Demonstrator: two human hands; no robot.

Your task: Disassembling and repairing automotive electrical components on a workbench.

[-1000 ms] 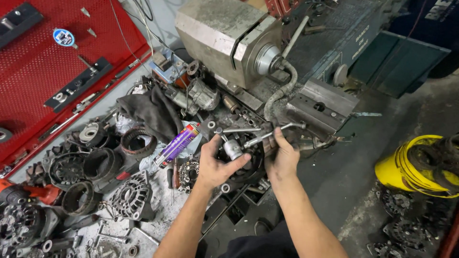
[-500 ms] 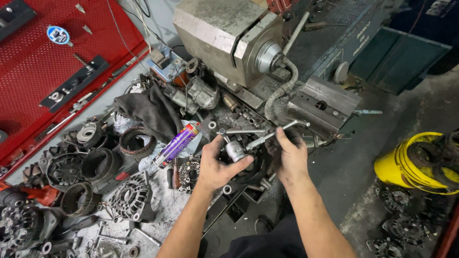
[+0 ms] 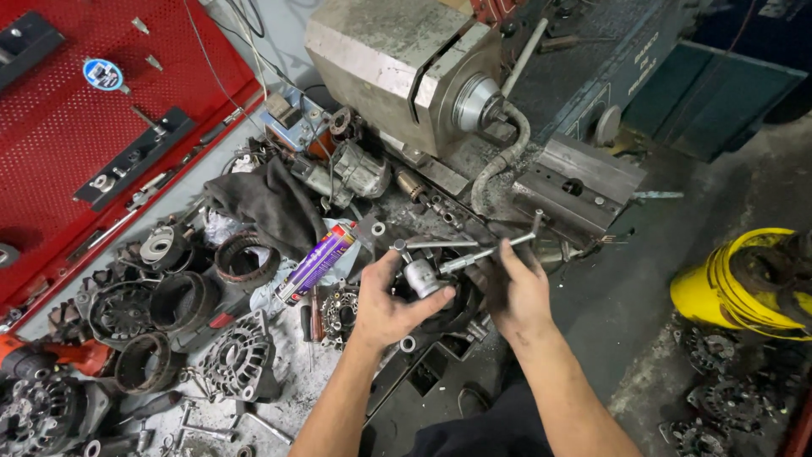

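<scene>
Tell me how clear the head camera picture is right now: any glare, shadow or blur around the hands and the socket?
Head view: even, flat light, with mild shine on the socket and wrench bar; left hand and right hand look sharp, no motion blur; the pit beneath them is dark, detail lost; straight edges bow toward the frame borders, wide-lens distortion; the yellow drum is slightly soft.

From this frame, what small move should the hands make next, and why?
Probably a short turn of the T-handle wrench by the right hand, with the left hand bracing the small metal cylinder. The wrench tip looks seated at the cylinder, and both hands grip already.
</scene>
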